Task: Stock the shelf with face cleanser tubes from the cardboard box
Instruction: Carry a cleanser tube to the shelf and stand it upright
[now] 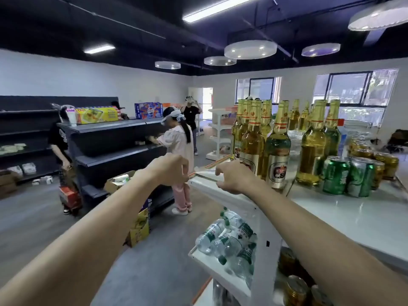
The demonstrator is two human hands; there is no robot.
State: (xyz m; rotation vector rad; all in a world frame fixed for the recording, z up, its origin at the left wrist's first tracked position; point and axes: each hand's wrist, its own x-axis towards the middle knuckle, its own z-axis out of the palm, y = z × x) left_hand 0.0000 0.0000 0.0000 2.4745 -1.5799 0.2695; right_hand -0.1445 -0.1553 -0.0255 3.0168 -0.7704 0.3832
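— Reaching out over the corner of the white shelf unit [223,191], both bare arms stretch forward. What do the hands hold?

— The left hand [169,167] has its fingers curled round the near end of a thin orange-edged strip [217,162]. The right hand [235,178] has its fingers bent down beside a clear plastic flap [206,173] at the shelf's edge; whether they pinch it I cannot tell.

— And the containers?

— An open brown cardboard box [118,181] sits on the floor far left, below the dark grey shelving [114,138], with pale packs inside too small to name. No face cleanser tube can be made out anywhere.

— What else is stocked?

— Tall gold-foiled beer bottles [276,149] and green drink cans [335,174] stand on the white surface [353,215] at right. Clear water bottles with green caps [231,239] lie heaped on a lower white shelf, partly cut off by the upright.
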